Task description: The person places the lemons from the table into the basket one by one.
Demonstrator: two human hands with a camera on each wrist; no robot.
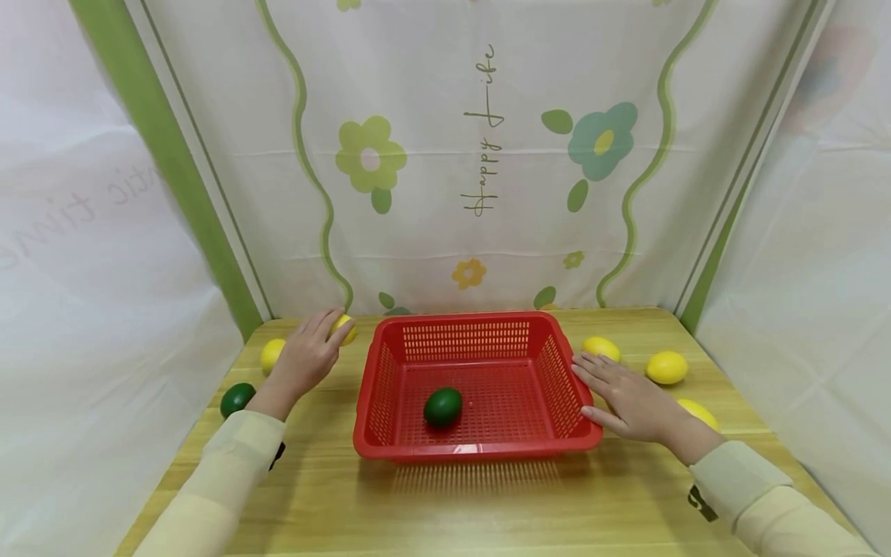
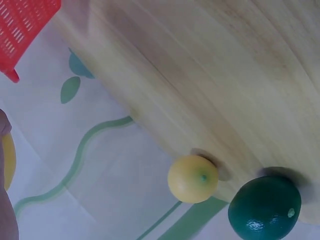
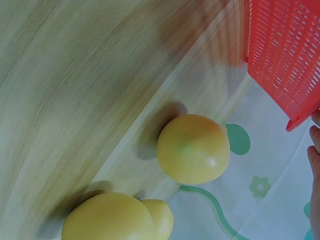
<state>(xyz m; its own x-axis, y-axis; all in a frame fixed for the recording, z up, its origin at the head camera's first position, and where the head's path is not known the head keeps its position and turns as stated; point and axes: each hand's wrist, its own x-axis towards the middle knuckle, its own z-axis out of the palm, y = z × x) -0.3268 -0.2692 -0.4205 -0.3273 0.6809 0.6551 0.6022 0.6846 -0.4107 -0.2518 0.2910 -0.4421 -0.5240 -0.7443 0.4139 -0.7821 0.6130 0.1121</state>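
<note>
Flowery white cloth (image 1: 418, 232) hangs behind the light brown wooden table (image 1: 313, 495). With my left hand (image 1: 306, 354) I grip a smooth yellow lemon (image 1: 346, 331), just left of the red plastic basket (image 1: 480, 449). My right hand (image 1: 629, 397) has its fingers out straight, touching the basket's right rim. One shiny dark green oval fruit (image 1: 442, 408) sits inside.

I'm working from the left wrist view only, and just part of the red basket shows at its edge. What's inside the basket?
Observer: In the head view, a single green fruit lies in the red basket.

Operator: Thanks. Where's the right hand? I can't see it at all.

Observer: The right hand rests on the basket's right rim.

Operator: Any fruit over on that side of the table?

Observer: Yes, three yellow fruits show near that hand, on the right part of the table.
</note>
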